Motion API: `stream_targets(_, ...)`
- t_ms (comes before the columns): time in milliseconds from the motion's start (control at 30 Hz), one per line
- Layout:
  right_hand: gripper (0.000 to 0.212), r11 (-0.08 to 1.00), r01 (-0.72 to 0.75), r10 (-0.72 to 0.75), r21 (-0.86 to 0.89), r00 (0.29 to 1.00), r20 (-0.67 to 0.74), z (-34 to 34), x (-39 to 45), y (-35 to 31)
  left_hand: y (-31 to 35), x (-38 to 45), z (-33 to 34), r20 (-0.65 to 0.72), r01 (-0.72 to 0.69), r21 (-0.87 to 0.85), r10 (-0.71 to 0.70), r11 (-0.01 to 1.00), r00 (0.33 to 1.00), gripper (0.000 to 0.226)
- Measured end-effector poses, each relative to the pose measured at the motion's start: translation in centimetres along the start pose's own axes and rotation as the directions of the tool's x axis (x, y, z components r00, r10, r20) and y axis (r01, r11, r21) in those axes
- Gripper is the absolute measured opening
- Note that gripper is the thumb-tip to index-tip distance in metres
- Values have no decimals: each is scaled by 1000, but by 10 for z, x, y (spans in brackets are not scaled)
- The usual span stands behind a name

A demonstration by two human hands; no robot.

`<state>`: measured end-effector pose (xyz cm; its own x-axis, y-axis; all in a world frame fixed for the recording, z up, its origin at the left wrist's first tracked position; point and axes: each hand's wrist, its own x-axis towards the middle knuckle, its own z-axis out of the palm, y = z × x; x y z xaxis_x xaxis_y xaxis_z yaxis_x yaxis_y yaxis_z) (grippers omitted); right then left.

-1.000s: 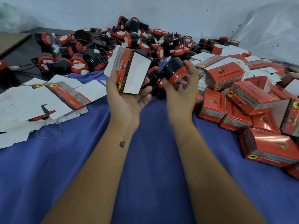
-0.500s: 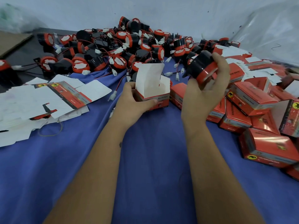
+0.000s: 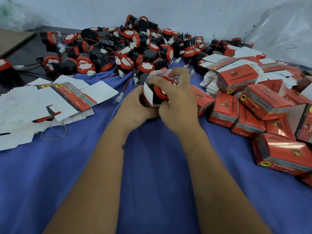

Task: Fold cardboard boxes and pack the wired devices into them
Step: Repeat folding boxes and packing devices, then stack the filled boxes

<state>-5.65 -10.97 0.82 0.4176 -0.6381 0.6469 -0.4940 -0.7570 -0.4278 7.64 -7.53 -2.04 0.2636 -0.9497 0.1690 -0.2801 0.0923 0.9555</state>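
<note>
A blue cloth point(image 3: 152, 174) covers the worktop, which runs back to a pale wall point(image 3: 185, 12) with clear plastic sheeting point(image 3: 278, 36) hanging at the far right. Beyond both hands lies a heap of red and black wired devices point(image 3: 128, 48). Out past the left hand point(image 3: 135, 107) sits a stack of flat, unfolded boxes point(image 3: 50, 102), white side up. Past the right hand point(image 3: 179, 102) is a pile of folded red boxes point(image 3: 253, 112).

Between the two hands, held just above the cloth, is an open box point(image 3: 148, 93) with its white flap standing up. The left hand curls round it from below and the side. The right hand grips a red-faced device point(image 3: 161, 92) with bent fingers and holds it at the mouth of the box, partly inside. Both forearms reach forward, wrists close together.
</note>
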Motion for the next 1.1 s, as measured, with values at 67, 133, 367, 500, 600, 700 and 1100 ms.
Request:
stream_targets(67,60,1000,-3,4,-9,997,73,-1,0,0,0,0,-1,5,-7,-2,7,1000,1000,59)
stream_targets(133,53,1000,-21,18,14,988,152,-2,1,2,0,-1,-2,13,-20,-8,20,1000,1000,58)
stream_targets(367,33,988,-52,26,146,983,179,-1,0,6,3,-4,-1,-6,-46,-38,46,998,999,51)
stream_targets(500,26,945,-127,143,303,989,-33,-2,3,7,4,-1,6,-73,31,-210,-47,977,996,34)
stream_targets(600,22,946,-148,183,289,978,-100,-8,4,8,2,2,13,-156,18,-182,-47,983,987,30)
stream_targets(700,18,983,-181,182,19,972,-148,-13,6,9,-3,3,16,-216,9,-82,-26,997,976,34)
stream_targets(1100,15,932,-297,299,206,954,23,1,8,-2,1,2,12,-157,33,-116,-51,993,986,41)
